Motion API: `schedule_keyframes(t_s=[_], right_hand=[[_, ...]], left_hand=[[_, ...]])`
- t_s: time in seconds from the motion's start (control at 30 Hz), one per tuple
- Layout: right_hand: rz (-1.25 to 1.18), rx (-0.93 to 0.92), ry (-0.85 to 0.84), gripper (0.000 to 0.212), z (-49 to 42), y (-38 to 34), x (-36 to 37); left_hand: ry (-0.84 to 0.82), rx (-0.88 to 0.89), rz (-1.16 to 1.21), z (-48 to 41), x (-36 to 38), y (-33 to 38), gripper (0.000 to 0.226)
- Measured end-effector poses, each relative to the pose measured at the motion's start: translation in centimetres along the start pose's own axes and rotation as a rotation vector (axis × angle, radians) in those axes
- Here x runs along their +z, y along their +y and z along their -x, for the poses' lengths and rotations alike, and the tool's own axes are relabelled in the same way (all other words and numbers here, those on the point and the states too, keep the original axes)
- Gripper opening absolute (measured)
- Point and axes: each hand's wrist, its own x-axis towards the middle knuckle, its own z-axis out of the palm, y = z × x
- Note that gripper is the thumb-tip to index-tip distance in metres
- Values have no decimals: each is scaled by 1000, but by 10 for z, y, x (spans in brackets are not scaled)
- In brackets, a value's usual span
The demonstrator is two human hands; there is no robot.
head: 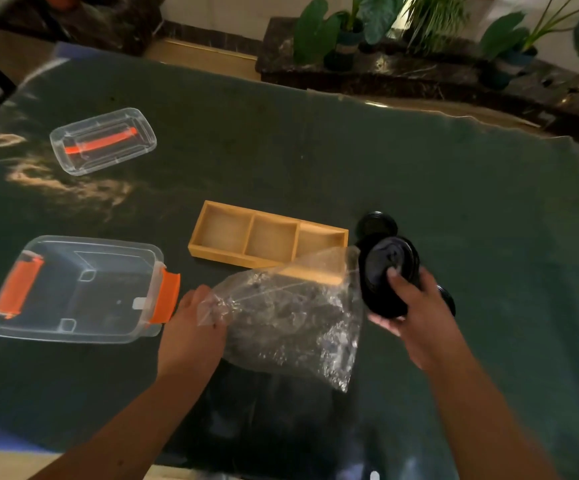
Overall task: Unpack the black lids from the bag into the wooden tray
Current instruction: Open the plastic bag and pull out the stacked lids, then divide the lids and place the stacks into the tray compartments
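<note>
My right hand (416, 306) grips a stack of black lids (386, 271) tilted on edge, just right of the bag's mouth. My left hand (191, 327) pinches the near-left corner of the crinkled clear plastic bag (288, 317), which looks drained of lids and overlaps the tray's near right corner. The wooden tray (196, 233) has three compartments, all bare. One loose black lid (376, 223) lies on the cloth right of the tray. Another black lid (449, 299) peeks out behind my right hand.
A clear plastic box with orange latches (77, 289) stands at the left. Its clear cover with an orange handle (103, 140) lies further back left. A dark green cloth (315, 150) covers the table. Potted plants (350, 26) stand beyond the far edge.
</note>
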Motion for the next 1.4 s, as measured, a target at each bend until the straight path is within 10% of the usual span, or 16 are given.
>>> schedule_keyframes(t_s=[0.17,0.4,0.63,0.83,0.97,1.1,1.4], right_hand=[[460,-360,277,65,8,-54,21],[727,-437,190,65,17,-64,53],[991,-454,50,72,45,1,121],[845,-456,-34,94,55,16,143],[662,-349,-142,110,50,15,137],[366,-232,-191,65,38,9,113],[269,-93,-354,63,44,16,98]], left_hand=[[-10,268,-231,3,-5,21,29],[-93,211,-123,1,-7,26,18],[45,275,74,2,-12,56,60],[-214,-111,458,-18,-15,76,124],[-384,-236,780,-25,-19,64,93],[-471,-200,886,-24,-21,60,63],[-511,-286,804,-2,-45,86,71]])
